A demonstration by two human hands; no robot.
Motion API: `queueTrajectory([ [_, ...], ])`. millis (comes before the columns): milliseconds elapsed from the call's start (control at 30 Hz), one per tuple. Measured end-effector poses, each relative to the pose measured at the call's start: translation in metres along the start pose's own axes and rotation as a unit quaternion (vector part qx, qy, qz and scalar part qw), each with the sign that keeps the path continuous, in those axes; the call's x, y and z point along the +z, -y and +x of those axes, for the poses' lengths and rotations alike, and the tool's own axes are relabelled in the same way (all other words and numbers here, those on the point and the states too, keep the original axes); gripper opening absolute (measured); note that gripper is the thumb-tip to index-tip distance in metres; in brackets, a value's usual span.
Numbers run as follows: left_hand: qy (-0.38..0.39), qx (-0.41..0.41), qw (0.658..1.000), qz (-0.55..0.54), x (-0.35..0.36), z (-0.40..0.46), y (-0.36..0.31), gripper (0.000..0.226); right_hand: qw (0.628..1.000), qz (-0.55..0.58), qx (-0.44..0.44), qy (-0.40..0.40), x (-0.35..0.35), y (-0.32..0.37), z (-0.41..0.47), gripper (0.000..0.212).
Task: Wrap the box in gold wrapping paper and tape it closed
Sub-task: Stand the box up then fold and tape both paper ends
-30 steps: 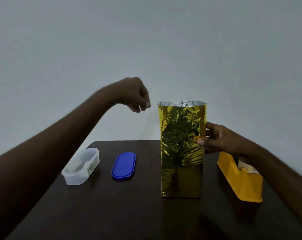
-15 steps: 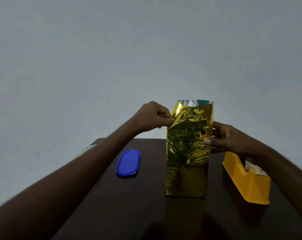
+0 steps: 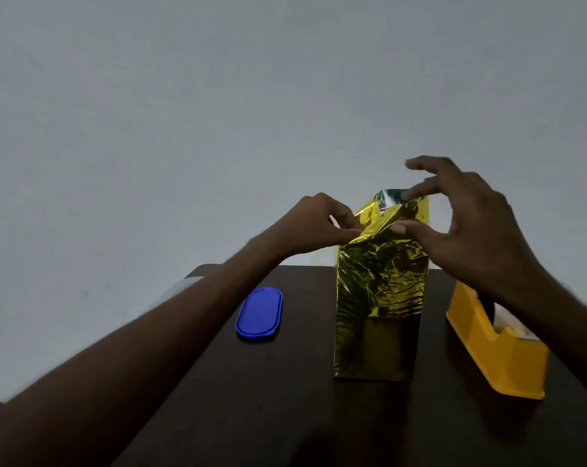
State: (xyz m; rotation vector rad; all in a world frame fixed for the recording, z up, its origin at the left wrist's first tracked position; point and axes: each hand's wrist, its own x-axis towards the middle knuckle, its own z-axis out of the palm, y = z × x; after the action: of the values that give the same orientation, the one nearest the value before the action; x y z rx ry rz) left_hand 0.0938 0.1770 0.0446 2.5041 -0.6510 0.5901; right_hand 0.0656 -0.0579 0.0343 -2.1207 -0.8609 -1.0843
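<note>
Top flap folding begins; box upright mid-tabletop.

Right hand (image 3: pixel 467 230) has left the box's side and come up over the open top, fingers spread, thumb pressing the paper (image 3: pixel 379 284) inward. Left hand (image 3: pixel 319 227) pinches the top-left corner, now creased down. Sides look wrapped; the top needs closing. Dispenser (image 3: pixel 494 358) sits just right, lid (image 3: pixel 259 313) left.

Two hands: left (image 3: pixel 314 224), right (image 3: pixel 467 230) | one gold-wrapped box (image 3: pixel 379 291) | one blue lid (image 3: pixel 259 313) | one yellow tape dispenser (image 3: pixel 487 345) | one table (image 3: pixel 285 399)
</note>
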Motion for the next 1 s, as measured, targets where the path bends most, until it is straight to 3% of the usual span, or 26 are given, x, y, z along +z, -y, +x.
queueTrajectory([
  [133, 0.002, 0.008, 1.0, 0.008, 0.0, -0.001, 0.0, 0.013, 0.999, -0.006, -0.017, 0.036, -0.004, 0.009, 0.007, 0.046],
  [500, 0.034, 0.003, 0.998, 0.047, -0.003, -0.001, -0.007, 0.029, 0.977, -0.144, -0.145, 0.062, -0.012, 0.016, -0.013, 0.018],
  [833, 0.111, -0.012, 0.991, 0.074, -0.01, 0.006, -0.009, 0.034, 0.963, -0.178, -0.203, 0.023, 0.001, 0.014, -0.039, 0.013],
  [1000, 0.168, -0.019, 0.975, 0.145, -0.016, 0.018, -0.02, 0.038, 0.96, -0.171, -0.219, 0.026, 0.012, 0.012, -0.047, 0.007],
])
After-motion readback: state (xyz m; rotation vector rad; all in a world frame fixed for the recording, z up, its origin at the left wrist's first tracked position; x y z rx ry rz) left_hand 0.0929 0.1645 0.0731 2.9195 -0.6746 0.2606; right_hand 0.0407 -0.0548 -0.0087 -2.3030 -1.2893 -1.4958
